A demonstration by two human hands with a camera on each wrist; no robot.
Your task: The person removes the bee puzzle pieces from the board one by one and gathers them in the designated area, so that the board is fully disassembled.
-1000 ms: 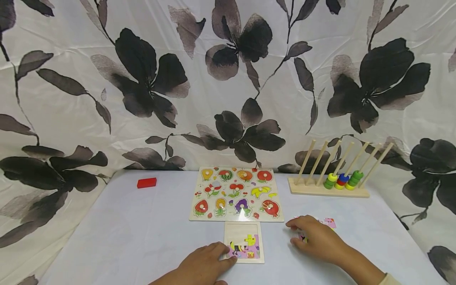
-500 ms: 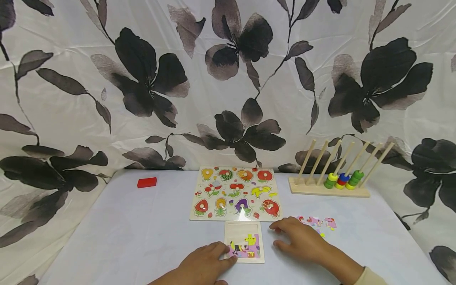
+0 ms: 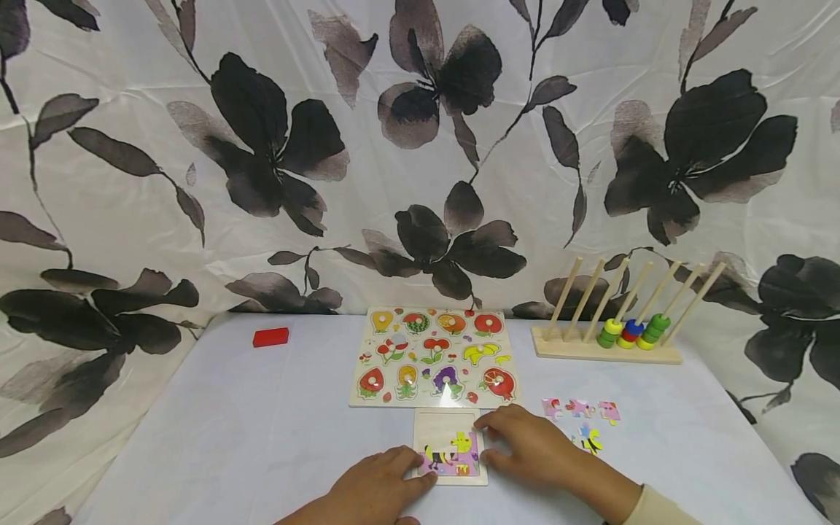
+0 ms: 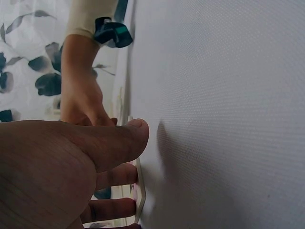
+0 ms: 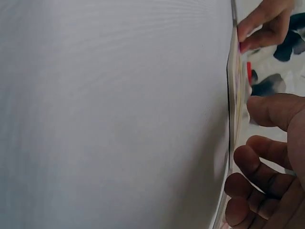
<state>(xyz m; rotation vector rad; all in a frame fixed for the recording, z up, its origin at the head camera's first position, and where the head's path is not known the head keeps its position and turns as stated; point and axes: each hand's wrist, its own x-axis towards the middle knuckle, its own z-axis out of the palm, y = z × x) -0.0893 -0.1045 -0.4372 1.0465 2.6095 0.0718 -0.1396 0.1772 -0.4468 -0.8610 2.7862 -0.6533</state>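
Observation:
A small square wooden puzzle tray point(image 3: 449, 482) lies at the table's front, partly filled with pink and yellow pieces showing a bee picture. My left hand point(image 3: 377, 483) rests on its left side. In the left wrist view, the left fingers point(image 4: 116, 176) reach straight to the tray edge, the thumb extended. At the tray's right side is my right hand point(image 3: 531, 448), fingertips by the frame. The right wrist view shows its fingers point(image 5: 248, 160) loosely bent and apart from the thumb, with nothing visible between them. Loose jigsaw pieces point(image 3: 580, 408) lie right of it, including a bee piece point(image 3: 592, 440).
A fruit puzzle board point(image 3: 433, 364) lies directly behind the small tray. At the back right stands a wooden peg rack point(image 3: 607, 354) with coloured rings on several pegs. A red block point(image 3: 270, 336) sits at the back left. Floral cloth point(image 3: 433, 146) hangs behind the table.
My right hand has moved left from the loose pieces to the tray's right side, uncovering the pieces. The left hand has stayed on the tray.

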